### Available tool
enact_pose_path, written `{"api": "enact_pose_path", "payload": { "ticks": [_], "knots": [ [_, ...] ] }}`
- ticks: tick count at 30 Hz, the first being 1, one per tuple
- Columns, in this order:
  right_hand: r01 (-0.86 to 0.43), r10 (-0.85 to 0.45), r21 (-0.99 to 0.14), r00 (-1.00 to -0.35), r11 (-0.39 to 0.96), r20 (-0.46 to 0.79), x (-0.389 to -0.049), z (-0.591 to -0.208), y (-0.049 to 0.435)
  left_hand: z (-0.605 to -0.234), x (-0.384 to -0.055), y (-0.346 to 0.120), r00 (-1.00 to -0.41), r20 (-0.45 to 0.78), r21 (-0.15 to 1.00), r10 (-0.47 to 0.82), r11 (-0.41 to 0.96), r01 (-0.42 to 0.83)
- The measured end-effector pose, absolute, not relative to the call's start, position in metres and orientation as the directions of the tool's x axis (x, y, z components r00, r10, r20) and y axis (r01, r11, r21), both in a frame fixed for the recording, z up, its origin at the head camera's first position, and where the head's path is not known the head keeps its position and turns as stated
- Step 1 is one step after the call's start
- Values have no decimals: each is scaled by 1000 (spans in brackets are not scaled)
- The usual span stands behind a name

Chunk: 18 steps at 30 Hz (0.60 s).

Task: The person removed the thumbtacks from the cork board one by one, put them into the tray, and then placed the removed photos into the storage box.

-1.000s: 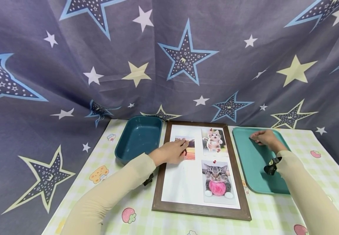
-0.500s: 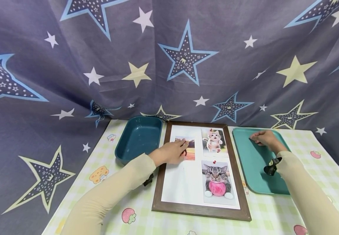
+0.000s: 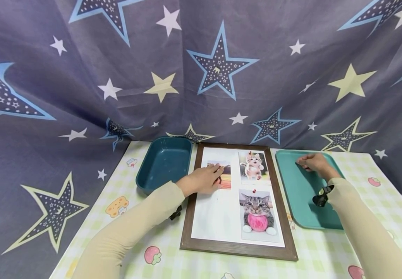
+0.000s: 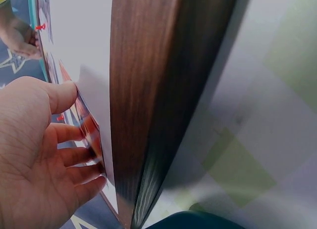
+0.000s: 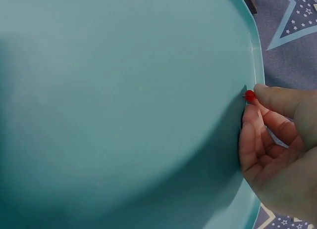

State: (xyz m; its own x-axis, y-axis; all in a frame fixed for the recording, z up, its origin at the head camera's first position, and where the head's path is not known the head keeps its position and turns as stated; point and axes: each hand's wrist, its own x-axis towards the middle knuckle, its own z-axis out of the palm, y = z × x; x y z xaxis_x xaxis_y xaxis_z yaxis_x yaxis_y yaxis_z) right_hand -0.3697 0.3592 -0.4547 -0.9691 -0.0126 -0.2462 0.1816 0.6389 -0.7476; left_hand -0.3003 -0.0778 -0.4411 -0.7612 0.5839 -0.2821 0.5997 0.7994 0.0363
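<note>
My left hand (image 3: 202, 181) rests on a photo (image 3: 226, 182) with orange and red tones at the upper left of a white board (image 3: 215, 224). In the left wrist view its thumb and slightly bent fingers (image 4: 74, 155) are spread across the photo, partly covering it. A dark brown wooden frame (image 3: 237, 249) surrounds the board. Over the teal tray (image 3: 295, 201), near its far end, is my right hand (image 3: 314, 162). Its thumb and index finger pinch a red push pin (image 5: 250, 95), seen in the right wrist view with the metal point facing away from the fingers.
Two cat photos, a kitten picture (image 3: 254, 170) and a tabby picture (image 3: 256, 217), are on the board's right side, each with a red pin at its top. A deep blue dish (image 3: 140, 186) stands left of the frame. A starry curtain (image 3: 201, 116) hangs behind the table.
</note>
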Motion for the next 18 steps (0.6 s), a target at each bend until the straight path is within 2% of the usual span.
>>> {"api": "enact_pose_path", "payload": {
  "ticks": [18],
  "knots": [
    [170,-21,-757,-971,631,-236,-370,-455,360,-443,-302,-78,-763,-280,20,583,798,602]
  ]
}}
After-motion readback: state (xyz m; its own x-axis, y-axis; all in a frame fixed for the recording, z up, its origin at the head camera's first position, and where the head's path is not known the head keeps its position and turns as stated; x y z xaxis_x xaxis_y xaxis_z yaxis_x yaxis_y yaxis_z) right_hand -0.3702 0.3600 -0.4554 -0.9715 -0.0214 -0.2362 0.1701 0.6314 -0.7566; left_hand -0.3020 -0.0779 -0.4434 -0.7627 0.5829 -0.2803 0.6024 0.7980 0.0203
